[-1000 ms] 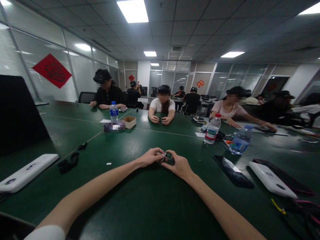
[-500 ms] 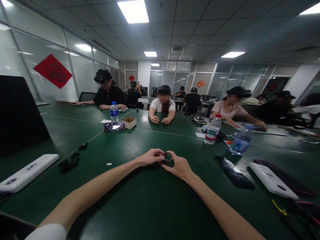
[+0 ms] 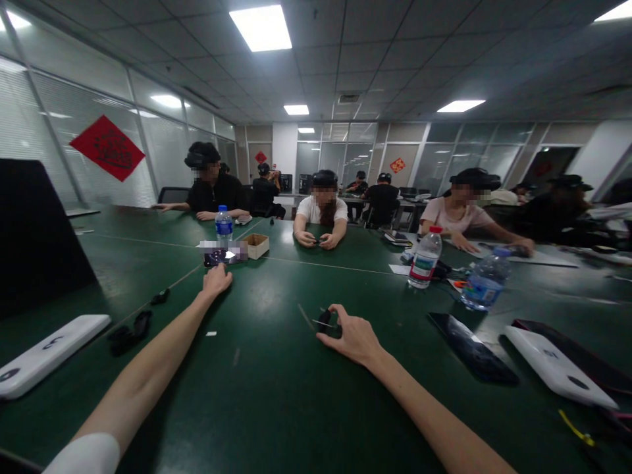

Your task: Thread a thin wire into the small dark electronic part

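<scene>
Left hand at phone, can't tell fingers' state. Right hand fingers clamped on small black part, mid-counter.

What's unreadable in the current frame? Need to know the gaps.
All in the head view:
1. phone: screen pixelated, content unreadable.
2. black part: too small to identify; the right hand covers its right side, so the grip is unclear.
3. left hand: seen from behind; whether it touches the phone, or is open or shut, cannot be told.
4. white slab: cut off by the left edge.
</scene>
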Demonstrator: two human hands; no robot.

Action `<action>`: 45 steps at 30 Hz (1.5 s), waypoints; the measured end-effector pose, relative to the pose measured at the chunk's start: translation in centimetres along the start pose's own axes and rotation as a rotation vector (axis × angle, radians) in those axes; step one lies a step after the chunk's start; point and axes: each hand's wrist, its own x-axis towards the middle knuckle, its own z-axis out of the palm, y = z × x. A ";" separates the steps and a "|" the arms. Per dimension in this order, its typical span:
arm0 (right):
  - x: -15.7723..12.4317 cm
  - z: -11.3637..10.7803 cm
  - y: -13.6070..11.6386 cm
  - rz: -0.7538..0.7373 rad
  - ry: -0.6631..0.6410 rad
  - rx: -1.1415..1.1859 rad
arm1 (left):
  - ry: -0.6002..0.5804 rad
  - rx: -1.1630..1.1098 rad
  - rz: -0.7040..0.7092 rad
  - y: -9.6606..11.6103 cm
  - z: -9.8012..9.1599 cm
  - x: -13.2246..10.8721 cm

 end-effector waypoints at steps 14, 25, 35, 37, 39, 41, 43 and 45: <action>0.2 0.0 0.0 0.010 -0.019 0.033 | -0.001 0.230 -0.101 -4.2 1.7 3.6; 0.1 0.0 -0.1 0.030 -0.012 0.001 | -0.044 0.209 -0.107 -4.2 1.7 4.0; 0.1 -0.4 -0.4 0.043 -0.050 0.016 | -0.034 0.202 -0.103 -4.0 1.3 3.4; 0.1 -0.5 -0.5 0.044 -0.058 0.037 | -0.027 0.199 -0.104 -3.9 1.2 3.2; 0.1 -0.6 -0.6 0.049 -0.070 0.048 | -0.017 0.196 -0.102 -3.8 1.1 3.1; 0.2 -0.7 -0.6 0.059 -0.080 0.037 | -0.013 0.192 -0.098 -3.7 1.0 2.9; 0.2 -0.8 -0.6 0.065 -0.084 0.020 | -0.020 0.189 -0.095 -3.6 0.9 2.8; 0.1 -0.8 -0.6 0.066 -0.084 0.013 | -0.029 0.188 -0.096 -3.6 0.9 2.6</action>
